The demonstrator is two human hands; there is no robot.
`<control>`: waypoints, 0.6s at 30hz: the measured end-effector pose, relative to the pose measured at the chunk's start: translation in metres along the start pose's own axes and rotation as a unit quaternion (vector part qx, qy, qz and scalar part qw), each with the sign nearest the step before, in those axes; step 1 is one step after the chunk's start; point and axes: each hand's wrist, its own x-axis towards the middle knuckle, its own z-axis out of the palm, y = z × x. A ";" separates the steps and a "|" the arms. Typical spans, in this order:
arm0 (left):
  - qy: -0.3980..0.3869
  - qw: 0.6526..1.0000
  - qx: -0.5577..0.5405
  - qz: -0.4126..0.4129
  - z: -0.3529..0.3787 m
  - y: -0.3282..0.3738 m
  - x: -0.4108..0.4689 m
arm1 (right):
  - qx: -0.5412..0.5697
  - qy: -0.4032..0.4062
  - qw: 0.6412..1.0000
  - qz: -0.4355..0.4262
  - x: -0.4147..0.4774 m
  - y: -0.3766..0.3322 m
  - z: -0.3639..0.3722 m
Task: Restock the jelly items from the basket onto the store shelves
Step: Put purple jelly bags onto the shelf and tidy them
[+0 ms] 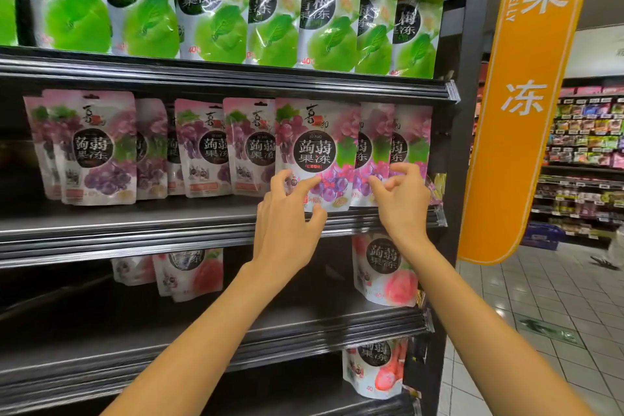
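A purple grape jelly pouch [317, 145] stands upright at the front of the middle shelf [135, 226], ahead of a row of like pouches [98, 145]. My left hand [287, 213] pinches its lower left corner, index finger across the front and thumb under the bottom edge. At the pouch's lower right edge is my right hand [401, 199], its fingers curled and apart, the thumb touching the neighbouring pouches [395, 142] behind. The basket is out of view.
Green plum jelly bags [209, 10] fill the shelf above. Peach pouches [388, 267] and a red pouch [374, 368] stand on the lower shelves, with dark gaps beside them. An orange jelly sign [520, 105] hangs on the right, beside a tiled aisle.
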 end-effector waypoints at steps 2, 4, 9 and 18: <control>0.001 1.000 0.007 -0.002 0.000 0.001 0.000 | -0.050 -0.031 0.998 0.032 0.002 0.005 -0.001; 0.001 1.000 0.013 -0.004 0.000 0.003 0.001 | -0.108 -0.043 0.992 0.049 0.003 0.005 -0.003; 0.000 1.000 0.022 -0.005 0.004 0.006 0.002 | -0.134 -0.035 0.987 0.081 0.010 0.007 -0.013; 0.007 0.999 0.042 0.003 0.010 0.005 0.000 | -0.132 -0.013 0.987 0.089 0.013 0.020 -0.018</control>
